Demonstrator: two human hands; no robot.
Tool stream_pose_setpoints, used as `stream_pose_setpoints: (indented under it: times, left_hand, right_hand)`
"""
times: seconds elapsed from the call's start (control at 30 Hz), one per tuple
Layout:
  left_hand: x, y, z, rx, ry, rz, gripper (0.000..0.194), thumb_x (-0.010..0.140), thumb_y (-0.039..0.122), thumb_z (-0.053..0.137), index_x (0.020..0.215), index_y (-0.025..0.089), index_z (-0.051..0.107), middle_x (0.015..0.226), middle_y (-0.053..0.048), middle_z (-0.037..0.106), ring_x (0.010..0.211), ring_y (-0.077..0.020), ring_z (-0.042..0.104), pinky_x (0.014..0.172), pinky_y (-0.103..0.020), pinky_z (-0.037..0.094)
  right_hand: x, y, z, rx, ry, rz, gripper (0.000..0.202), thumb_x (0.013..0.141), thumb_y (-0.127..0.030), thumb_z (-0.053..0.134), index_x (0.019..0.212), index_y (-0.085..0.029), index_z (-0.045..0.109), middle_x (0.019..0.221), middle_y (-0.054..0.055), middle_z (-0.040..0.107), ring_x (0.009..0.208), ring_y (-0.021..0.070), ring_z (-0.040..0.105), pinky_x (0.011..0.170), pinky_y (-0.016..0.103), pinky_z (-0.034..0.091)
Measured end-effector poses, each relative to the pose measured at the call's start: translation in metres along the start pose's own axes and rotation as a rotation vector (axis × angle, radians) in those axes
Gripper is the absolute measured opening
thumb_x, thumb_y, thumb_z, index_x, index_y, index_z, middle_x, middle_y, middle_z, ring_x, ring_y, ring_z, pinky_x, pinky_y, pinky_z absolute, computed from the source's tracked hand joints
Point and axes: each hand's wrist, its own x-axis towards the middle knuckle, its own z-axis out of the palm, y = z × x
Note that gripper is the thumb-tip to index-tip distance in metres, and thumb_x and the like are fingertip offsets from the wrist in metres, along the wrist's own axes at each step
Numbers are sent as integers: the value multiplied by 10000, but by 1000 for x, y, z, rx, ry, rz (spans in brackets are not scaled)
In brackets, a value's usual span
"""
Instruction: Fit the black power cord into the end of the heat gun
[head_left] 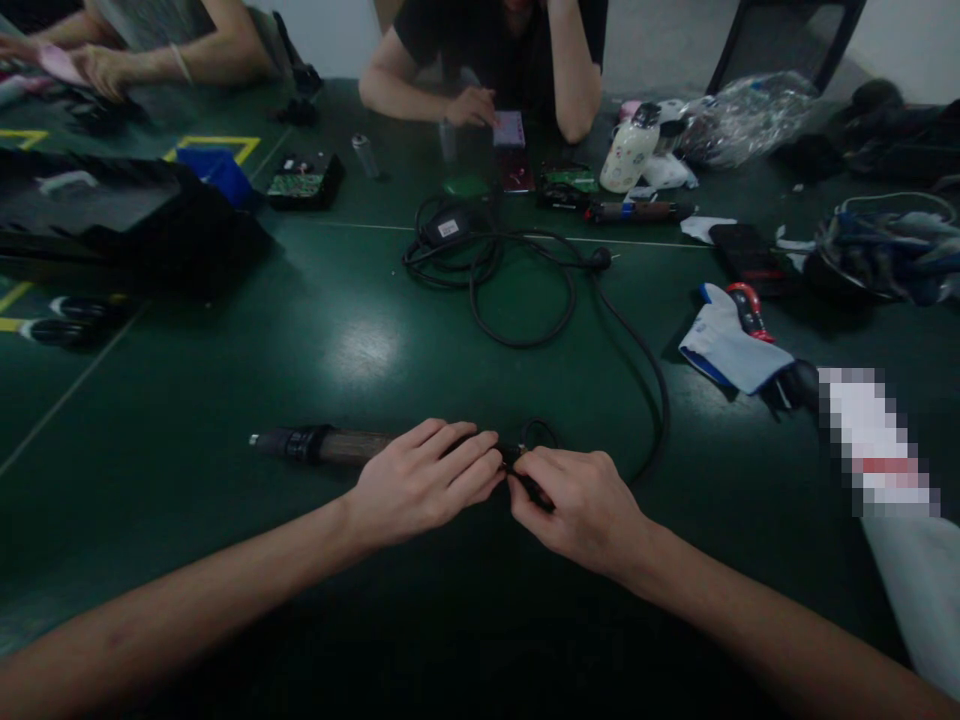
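A dark electric screwdriver [352, 446] lies on the green table with its metal tip pointing left. My left hand [431, 475] is closed over its rear half, fingers wrapped across the body. At the tool's right end, my right hand [581, 500] pinches the black cable [660, 390]. The fingertips of both hands nearly meet there, and they hide where cable and tool come together. A small loop [540, 430] stands up just behind my right fingers. The cable runs from there up to a coil with a black power adapter [454, 225].
Farther back are a phone [514, 150] by a seated person's hand, a cream bottle [630, 150], a second screwdriver [641, 211] and circuit boards [296, 182]. White-blue gloves [731, 345] lie right; a black bin [112, 220] stands left. Another person sits at far left.
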Motion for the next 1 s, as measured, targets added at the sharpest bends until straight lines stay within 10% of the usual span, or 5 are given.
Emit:
stream_pose_setpoints:
  times: [1.0]
  left_hand:
    - [-4, -2, 0, 3, -30, 18, 243, 995, 295, 611, 1207, 180, 645, 1353, -85, 641, 1183, -274, 638, 906, -399, 530]
  right_hand:
    - [0, 0, 0, 13, 9, -3, 141, 981, -260, 551, 890, -189, 632, 819, 26, 689, 671, 141, 615, 592, 280, 404]
